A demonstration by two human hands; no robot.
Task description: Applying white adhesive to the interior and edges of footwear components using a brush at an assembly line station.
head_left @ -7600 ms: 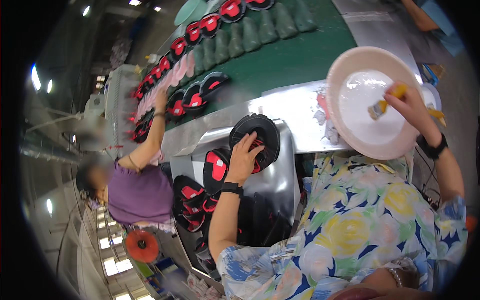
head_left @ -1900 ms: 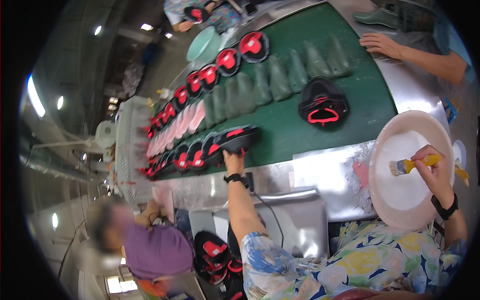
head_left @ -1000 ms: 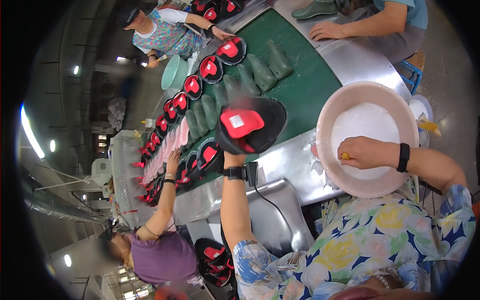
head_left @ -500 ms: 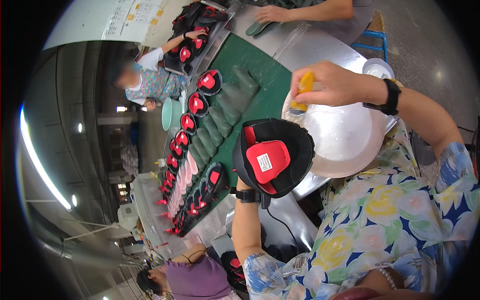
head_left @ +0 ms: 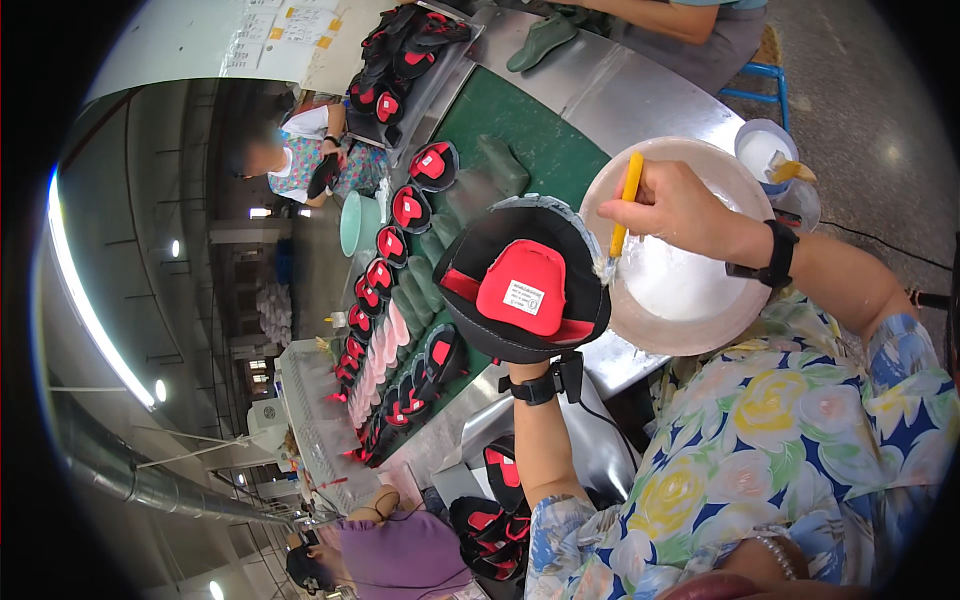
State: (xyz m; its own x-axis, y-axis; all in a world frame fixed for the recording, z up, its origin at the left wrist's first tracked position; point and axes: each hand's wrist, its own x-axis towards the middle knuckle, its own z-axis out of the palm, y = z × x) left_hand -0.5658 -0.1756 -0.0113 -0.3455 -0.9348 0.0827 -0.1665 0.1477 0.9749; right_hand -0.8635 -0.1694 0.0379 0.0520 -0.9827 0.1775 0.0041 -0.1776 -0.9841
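My left hand (head_left: 524, 373), mostly hidden behind it, holds up a black shoe upper (head_left: 462, 245) with a red lining and a white label. The upper's open rim faces me, and a whitish wet film lies along its far edge. In my right hand (head_left: 682, 208) is a brush (head_left: 628, 195) with a yellow handle, pinched between thumb and fingers. The bristles touch the upper's right rim, where a white blob shows. Below the right hand stands a wide pale basin (head_left: 748, 310) with white liquid (head_left: 672, 290) in it.
Rows of black-and-red uppers (head_left: 408, 208), green shoe lasts (head_left: 412, 290) and pink lasts (head_left: 378, 350) cover the green conveyor belt (head_left: 545, 130). A small white tub (head_left: 765, 150) stands past the basin. More uppers (head_left: 490, 530) are piled by my left elbow. Co-workers sit around.
The brush has gone from over the basin to the upper's rim. My left hand has turned the upper, and a whitish film now shows along its edge. A co-worker's hand has left the green last.
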